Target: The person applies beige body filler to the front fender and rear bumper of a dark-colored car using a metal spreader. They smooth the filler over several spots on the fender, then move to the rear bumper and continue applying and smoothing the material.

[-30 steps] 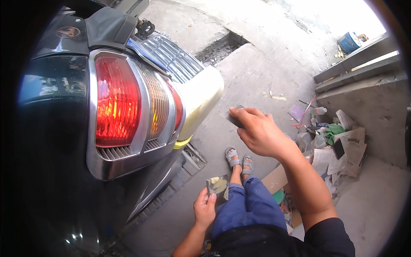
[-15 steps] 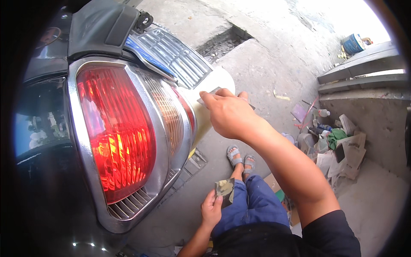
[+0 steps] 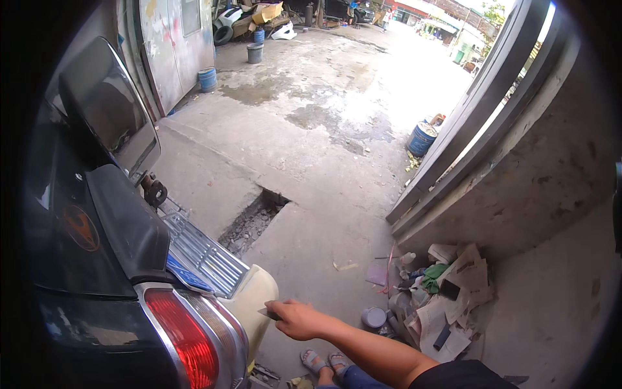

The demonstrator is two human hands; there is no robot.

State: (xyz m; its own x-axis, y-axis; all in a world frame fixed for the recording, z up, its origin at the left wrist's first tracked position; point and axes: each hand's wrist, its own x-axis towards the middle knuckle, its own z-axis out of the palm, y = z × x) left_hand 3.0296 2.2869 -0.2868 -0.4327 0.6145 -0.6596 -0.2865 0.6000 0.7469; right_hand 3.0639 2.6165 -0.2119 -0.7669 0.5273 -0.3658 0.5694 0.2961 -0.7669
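My right hand point(image 3: 299, 320) grips a flat, thin putty spreader point(image 3: 267, 313), its blade by the edge of the cream-coloured bumper corner point(image 3: 254, 292). Whether the blade touches the surface I cannot tell. Left of the bumper corner is the vehicle's red tail light point(image 3: 183, 334) in a chrome surround. A ribbed metal step plate point(image 3: 206, 249) joins the bumper on its far side. My left hand is out of view now.
A rectangular pit point(image 3: 254, 222) with rubble lies in the concrete floor beyond the bumper. Papers and rubbish point(image 3: 447, 298) are heaped at right by a low wall point(image 3: 492, 207). A blue bucket point(image 3: 422, 139) stands farther off. My sandalled feet point(image 3: 324, 362) are below.
My view has tilted up and away, so the far yard now shows. The left hand, holding a small putty-smeared board half a second ago, has left view. My right hand still holds the spreader.
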